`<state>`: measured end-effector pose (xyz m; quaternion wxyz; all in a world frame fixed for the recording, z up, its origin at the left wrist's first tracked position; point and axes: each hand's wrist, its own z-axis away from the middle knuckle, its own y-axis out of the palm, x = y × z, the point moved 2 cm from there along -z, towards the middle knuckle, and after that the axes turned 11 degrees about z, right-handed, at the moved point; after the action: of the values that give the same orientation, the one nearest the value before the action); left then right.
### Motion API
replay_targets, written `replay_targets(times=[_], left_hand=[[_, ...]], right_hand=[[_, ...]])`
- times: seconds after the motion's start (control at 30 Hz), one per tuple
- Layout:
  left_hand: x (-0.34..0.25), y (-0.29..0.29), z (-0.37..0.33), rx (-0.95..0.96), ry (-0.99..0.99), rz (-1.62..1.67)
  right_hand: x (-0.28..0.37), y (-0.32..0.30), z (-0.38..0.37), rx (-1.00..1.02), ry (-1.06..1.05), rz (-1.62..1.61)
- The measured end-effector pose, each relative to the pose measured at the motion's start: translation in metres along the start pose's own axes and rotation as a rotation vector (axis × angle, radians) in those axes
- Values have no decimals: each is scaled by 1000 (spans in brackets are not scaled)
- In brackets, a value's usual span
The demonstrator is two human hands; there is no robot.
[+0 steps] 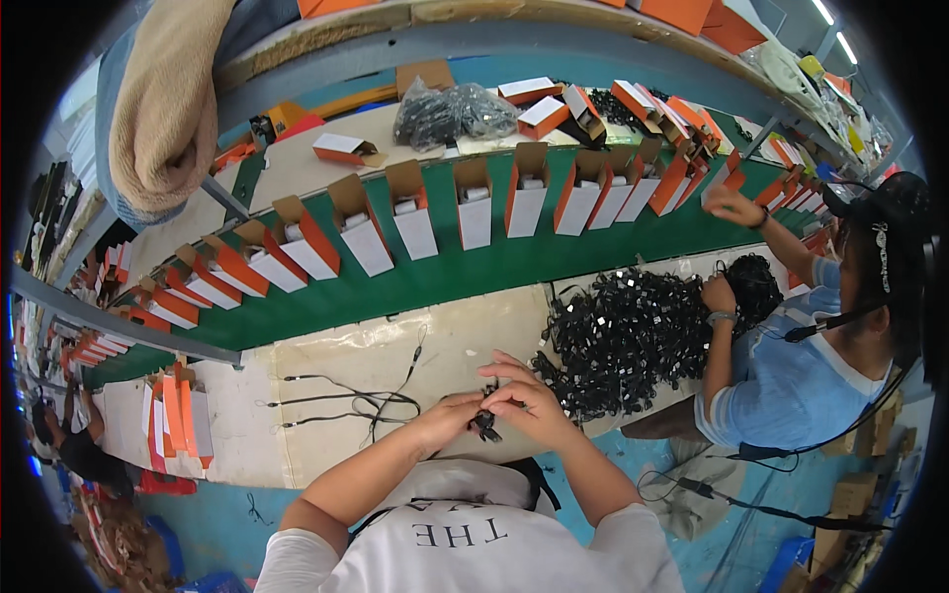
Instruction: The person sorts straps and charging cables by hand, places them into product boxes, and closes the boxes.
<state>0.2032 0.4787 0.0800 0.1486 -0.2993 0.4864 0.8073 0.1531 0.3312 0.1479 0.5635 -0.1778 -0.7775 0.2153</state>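
Observation:
My left hand and my right hand meet over the near edge of the table. Between them is a small bundle of black cord, partly hidden by the fingers. The left fingers are closed on it. My right thumb and forefinger pinch at its top, while the other right fingers stretch away. Left of my hands, several loose black cords with thin loop ends lie crossed on the pale tabletop. To the right spreads a big heap of black cord bundles with small silvery pieces among them.
Orange-and-white boxes with raised flaps line the green conveyor belt beyond the table. More boxes stand at the table's left. At right, a co-worker touches the heap and reaches toward the boxes. A metal shelf frame crosses at left.

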Motion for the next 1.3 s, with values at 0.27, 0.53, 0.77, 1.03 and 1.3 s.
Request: replay_targets(times=[0.27, 0.53, 0.77, 1.03, 1.3], left_hand=[[-40, -21, -19, -434, 466, -454], [-56, -1, -26, -52, 151, -225], [-65, 28, 1, 157, -67, -143], [-77, 11, 2, -243, 260, -381], [-76, -24, 2, -461, 445, -664]], right_hand=[[-36, -18, -24, 21, 276, 80], [-44, -31, -42, -108, 256, -383], [-62, 8, -39, 424, 422, -946], [-23, 6, -33, -194, 122, 67], [-51, -16, -10, -640, 219, -1026]])
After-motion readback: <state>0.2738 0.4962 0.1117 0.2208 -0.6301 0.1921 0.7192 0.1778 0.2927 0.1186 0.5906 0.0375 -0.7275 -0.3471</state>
